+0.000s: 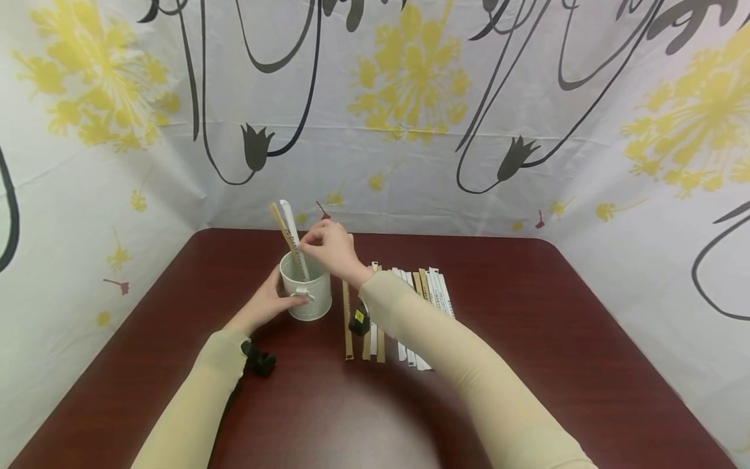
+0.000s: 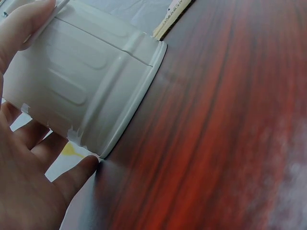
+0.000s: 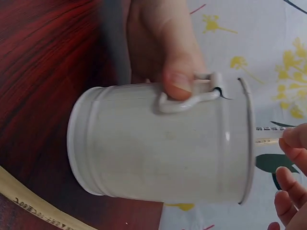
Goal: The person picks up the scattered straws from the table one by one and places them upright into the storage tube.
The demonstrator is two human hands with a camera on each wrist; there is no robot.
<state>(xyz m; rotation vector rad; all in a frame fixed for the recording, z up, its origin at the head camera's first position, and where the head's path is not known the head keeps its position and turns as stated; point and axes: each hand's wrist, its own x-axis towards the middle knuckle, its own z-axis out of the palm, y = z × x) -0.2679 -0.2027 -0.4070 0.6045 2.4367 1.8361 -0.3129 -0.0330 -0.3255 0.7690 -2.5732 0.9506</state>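
Note:
A small white metal bucket (image 1: 313,299) with a side handle stands on the dark red table. My left hand (image 1: 266,303) grips it from the left; in the right wrist view its thumb (image 3: 178,86) presses on the handle, and in the left wrist view the fingers (image 2: 50,148) curl round the wall. A white paper-wrapped stick (image 1: 291,220) and a tan one (image 1: 278,216) lean up out of the bucket. Above the rim, my right hand (image 1: 333,249) pinches the printed white stick (image 3: 268,128) between thumb and fingertips. The sticks' lower ends are hidden inside.
Right of the bucket, several white sticks (image 1: 439,290) and tan sticks (image 1: 347,339) lie side by side on the table (image 1: 527,352), partly under my right forearm. A patterned white cloth (image 1: 375,176) hangs behind the table and at its sides.

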